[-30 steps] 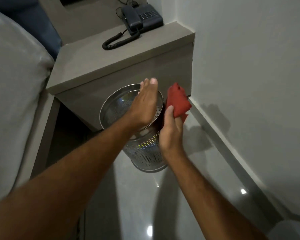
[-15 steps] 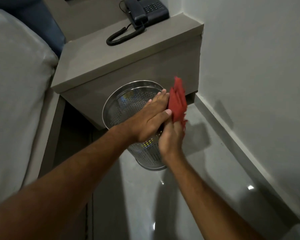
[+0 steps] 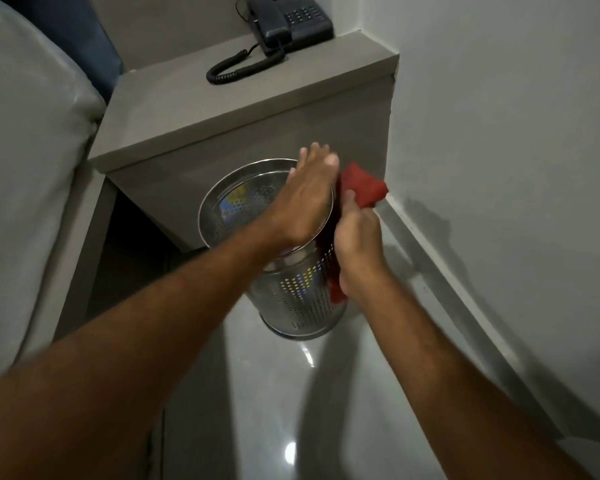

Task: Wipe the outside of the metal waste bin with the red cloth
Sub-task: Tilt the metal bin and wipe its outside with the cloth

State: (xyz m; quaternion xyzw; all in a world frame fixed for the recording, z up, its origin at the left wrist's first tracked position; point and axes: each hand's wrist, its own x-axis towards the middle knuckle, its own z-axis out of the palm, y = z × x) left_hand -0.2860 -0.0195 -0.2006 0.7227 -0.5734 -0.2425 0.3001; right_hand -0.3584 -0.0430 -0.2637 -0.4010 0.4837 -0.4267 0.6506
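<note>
Left arm: bare, reaching forward from the lower left, forearm extended. Left hand point(image 3: 307, 199): palm down, fingers straight and together, laid flat across the rim of the waste bin point(image 3: 291, 296). Right arm: bare, reaching from the lower right. Right hand point(image 3: 359, 247): just right of the waste bin's wall, fingers curled closed around the red cloth point(image 3: 362, 189), thumb uppermost.

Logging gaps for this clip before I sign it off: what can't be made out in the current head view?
- Waste bin: the right wall being wiped is hidden by the red cloth and right hand; the far side faces away.
- Bin contents: only coloured patches show, partly covered by the left hand.
- Left hand fingertips: motion-blurred, so contact with the rim is unclear.
- Telephone: top cut off by the frame edge.
</note>
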